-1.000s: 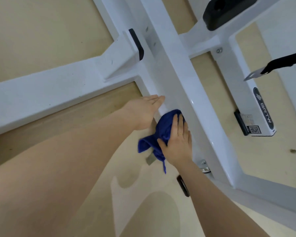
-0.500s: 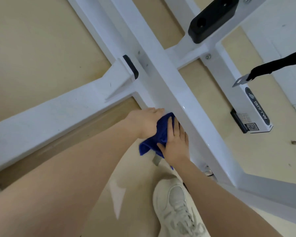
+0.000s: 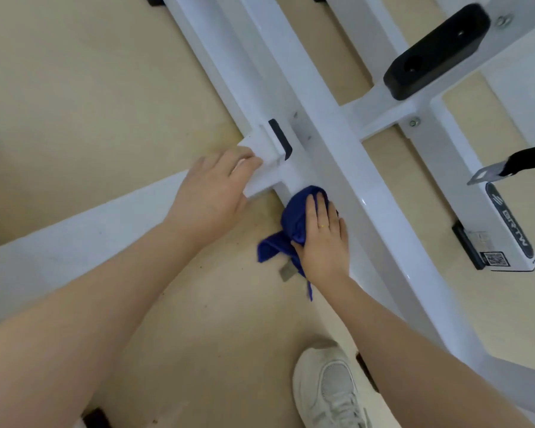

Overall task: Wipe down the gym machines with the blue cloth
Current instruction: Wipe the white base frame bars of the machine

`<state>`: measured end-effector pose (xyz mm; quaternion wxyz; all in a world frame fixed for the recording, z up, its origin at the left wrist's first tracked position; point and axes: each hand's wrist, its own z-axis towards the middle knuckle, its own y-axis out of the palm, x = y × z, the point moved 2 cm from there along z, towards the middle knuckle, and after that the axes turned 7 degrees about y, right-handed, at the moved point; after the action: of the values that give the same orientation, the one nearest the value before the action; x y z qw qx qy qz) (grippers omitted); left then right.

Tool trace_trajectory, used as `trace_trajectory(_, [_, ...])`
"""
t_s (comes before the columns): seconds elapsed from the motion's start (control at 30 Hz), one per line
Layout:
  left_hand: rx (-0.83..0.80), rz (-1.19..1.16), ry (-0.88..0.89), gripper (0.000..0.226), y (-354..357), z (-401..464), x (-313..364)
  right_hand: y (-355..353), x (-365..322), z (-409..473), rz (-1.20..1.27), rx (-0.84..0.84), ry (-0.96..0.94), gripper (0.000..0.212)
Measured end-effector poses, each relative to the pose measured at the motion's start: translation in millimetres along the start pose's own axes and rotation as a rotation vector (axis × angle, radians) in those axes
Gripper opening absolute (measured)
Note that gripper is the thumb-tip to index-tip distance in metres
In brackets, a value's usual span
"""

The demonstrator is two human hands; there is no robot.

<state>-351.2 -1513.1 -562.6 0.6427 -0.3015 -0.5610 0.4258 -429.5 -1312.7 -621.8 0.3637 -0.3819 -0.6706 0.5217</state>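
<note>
Left hand left blue cloth, shifted onto white bracket; right hand slid cloth up beam.

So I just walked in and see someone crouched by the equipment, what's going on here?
A person is wiping a white gym machine frame. The right hand presses a bunched blue cloth against the long diagonal beam, near where a crossbar joins it. The left hand rests on a white bracket beside it.
</note>
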Motion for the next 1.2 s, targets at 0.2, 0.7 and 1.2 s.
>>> trace_trajectory(0.2, [-0.079,-0.126,-0.293,0.061,7.9,0.3,-13.8,-7.0,-35.8,52.2,0.032,-0.014,0.052,0.092])
trace_trajectory(0.7, [-0.073,-0.547,-0.557,0.063,8.3,-8.3,-27.8,-35.9,-119.5,0.3,1.713,-0.377,0.42,0.047])
trace_trajectory(1.2, [-0.16,-0.688,-0.552,0.07,1.7,-8.8,-26.1,-28.5,-129.1,-21.8,1.239,-0.372,0.149,0.047])
